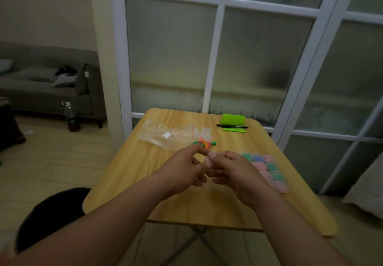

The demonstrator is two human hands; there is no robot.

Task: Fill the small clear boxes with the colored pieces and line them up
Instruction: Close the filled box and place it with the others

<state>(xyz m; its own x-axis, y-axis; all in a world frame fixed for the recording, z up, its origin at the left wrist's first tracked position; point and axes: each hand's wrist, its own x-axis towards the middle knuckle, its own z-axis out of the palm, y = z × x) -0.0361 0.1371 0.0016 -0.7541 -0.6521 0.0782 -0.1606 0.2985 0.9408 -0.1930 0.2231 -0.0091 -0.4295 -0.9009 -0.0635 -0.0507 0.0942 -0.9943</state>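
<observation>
A dim room was recorded, with a wooden table set before white-framed frosted glass doors; a grey sofa and a dark bottle on the floor were noted at far left. Both forearms were extended over the table, and the left hand and right hand were brought together above its middle, fingertips touching. A small clear box was pinched between the fingertips of both hands, the left index finger laid over its top and the right thumb pressed against its near side; the item was blurred and its contents could not be told. The loose coloured pieces, green, orange and pink, were seen heaped on the table just beyond the hands, beside the mouth of a crumpled clear plastic bag lying to the left of them. The filled boxes, pink, green and blue, were found packed in rows on the table immediately right of the right hand, partly hidden by its knuckles. A black marker was observed lying across a green stand near the table's far edge, well apart from the hands.
</observation>
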